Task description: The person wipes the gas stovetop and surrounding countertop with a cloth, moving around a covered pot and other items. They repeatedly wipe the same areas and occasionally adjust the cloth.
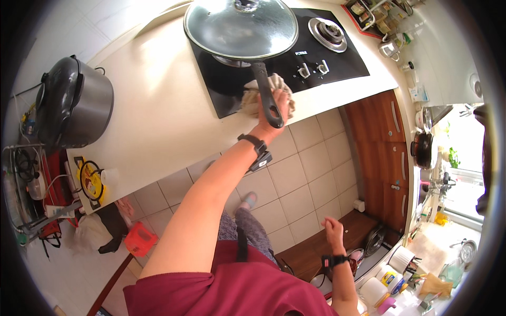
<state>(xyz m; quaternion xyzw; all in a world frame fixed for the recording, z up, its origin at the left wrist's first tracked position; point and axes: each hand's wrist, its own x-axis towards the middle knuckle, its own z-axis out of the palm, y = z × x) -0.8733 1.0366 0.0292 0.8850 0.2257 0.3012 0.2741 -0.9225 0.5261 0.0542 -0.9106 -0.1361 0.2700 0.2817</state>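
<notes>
Beneath the black handle of a lidded frying pan, my left hand is on a crumpled beige cloth. The cloth lies over the front edge of the black glass gas hob and the pale counter edge. The pan rests on the left burner under a glass lid, its handle pointing towards me. Two control knobs are just right of the cloth. My right hand hangs low by my side, fingers curled, with no object visible in it. Both wrists wear black straps.
A dark electric pressure cooker stands on the counter at left, near a yellow trivet-like item. Wooden cabinets line the right. Jars and utensils crowd the lower-right counter. A red plastic bag or container is low at left.
</notes>
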